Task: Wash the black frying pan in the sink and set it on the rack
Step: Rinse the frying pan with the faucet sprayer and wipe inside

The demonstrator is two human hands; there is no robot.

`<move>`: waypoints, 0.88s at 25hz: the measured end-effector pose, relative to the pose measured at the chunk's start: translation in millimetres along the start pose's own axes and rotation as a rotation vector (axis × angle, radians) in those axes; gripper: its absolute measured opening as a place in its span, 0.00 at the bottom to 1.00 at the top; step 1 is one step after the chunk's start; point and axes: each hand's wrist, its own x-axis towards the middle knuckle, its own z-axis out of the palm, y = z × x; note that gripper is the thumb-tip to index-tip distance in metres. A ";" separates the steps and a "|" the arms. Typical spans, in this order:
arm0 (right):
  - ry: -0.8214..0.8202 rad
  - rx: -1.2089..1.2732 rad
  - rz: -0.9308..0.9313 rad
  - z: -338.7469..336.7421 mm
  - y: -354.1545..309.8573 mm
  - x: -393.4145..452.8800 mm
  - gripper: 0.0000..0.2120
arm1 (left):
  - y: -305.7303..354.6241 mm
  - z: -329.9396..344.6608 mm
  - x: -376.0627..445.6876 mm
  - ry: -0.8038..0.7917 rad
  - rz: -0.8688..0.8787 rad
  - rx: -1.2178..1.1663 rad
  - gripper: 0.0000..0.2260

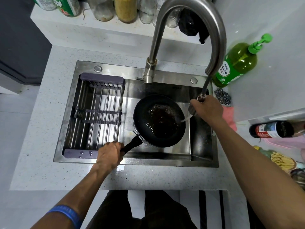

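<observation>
Speckled grey table (41, 126) surrounds a steel sink (165, 158). Pan (159, 120) sits low in the sink basin, tilted slightly, handle (132, 144) running toward the near-left. Left hand (109, 155): fingers curled tight round the end of the handle, gripping it; the pan bowl lies just beyond and to the right of these fingers. Right hand (206, 109): fingers wrapped round the pull-out spray head (192, 110), which hangs on its hose (206, 85) from the faucet (189, 30). Water (186, 119) jets from below the right fingers to the left, striking the pan's right inner wall. Brown wet residue pools in the pan bottom. Rack (97, 116) spans the sink's left part, just beyond the left fingers and apart from the pan. Past the right hand, on the table: steel scourer (222, 96), pink cloth (228, 114), green soap bottle (236, 63). Dark bottle (272, 129) lies on its side further right. Blue wristband (67, 214) on the left forearm.
</observation>
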 end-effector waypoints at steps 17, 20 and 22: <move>-0.389 0.824 0.189 28.3 -45.5 -34.1 0.15 | 2.9 -2.6 -2.9 -0.007 -0.024 -0.044 0.05; -0.358 0.892 0.216 32.9 -55.2 -24.3 0.13 | 3.5 -3.7 -3.5 -0.006 -0.017 -0.028 0.05; -0.299 0.909 0.218 33.5 -56.9 -15.9 0.12 | 4.0 -3.5 -4.3 -0.005 -0.013 -0.011 0.05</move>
